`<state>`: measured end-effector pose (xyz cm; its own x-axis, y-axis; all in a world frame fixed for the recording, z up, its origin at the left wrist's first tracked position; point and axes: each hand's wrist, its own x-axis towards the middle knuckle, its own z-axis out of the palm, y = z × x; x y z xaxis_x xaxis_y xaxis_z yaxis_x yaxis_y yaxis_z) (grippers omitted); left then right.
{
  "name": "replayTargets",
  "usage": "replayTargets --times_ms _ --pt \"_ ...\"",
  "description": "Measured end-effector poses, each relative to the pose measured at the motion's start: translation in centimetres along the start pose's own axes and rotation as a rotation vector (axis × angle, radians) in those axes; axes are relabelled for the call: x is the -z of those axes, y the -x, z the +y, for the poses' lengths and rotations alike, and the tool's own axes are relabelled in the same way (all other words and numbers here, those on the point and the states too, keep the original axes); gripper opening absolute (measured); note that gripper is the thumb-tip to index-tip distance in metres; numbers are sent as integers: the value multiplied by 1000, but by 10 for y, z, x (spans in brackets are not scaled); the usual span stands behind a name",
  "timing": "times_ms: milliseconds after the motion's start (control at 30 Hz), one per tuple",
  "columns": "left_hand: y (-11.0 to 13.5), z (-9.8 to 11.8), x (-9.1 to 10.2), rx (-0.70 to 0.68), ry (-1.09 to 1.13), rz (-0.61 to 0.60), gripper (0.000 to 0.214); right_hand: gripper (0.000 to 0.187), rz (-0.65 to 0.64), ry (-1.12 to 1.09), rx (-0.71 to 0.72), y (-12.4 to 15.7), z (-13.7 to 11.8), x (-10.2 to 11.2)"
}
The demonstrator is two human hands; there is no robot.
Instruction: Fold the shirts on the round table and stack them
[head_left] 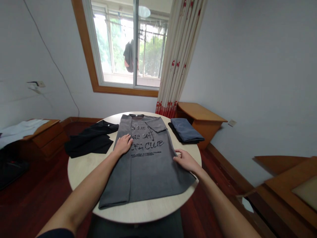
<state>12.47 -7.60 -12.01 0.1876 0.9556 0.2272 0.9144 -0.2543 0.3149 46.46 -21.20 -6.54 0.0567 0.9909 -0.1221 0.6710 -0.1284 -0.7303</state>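
Observation:
A grey T-shirt [153, 175] with black lettering lies spread on a round, pale table [81, 172]. Its left side is folded inward over the front, while the sleeve on the right lies turned in across the chest. My left hand [123, 144] rests flat on the folded strip, fingers stretched toward the lettering. At the shirt's right edge is my right hand [185, 160], its thumb and fingers closed on the fabric.
Black clothing [89, 140] lies loosely on the table's left. Folded dark garments [187, 130], blue-grey over black, sit at the right. Beyond stand a wooden desk [200, 112] and a patterned curtain [178, 59]; a wooden cabinet [49, 132] is at far left.

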Motion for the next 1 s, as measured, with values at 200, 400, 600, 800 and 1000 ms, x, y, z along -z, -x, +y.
replayTargets --times_ms 200,400,600,800,1000 --pt "36 63 18 -446 193 -96 45 54 -400 38 205 11 -25 -48" --pt "59 106 11 -727 51 -316 41 27 -582 -124 40 -58 -17 -24" --pt "55 104 2 -818 55 -291 34 42 -5 -169 161 -184 -23 -13" --pt "56 107 -5 -1036 154 -295 30 51 103 -6 273 -280 -36 -25" --pt "62 112 -6 -1114 170 -261 23 63 95 153 217 -328 -40 -40"
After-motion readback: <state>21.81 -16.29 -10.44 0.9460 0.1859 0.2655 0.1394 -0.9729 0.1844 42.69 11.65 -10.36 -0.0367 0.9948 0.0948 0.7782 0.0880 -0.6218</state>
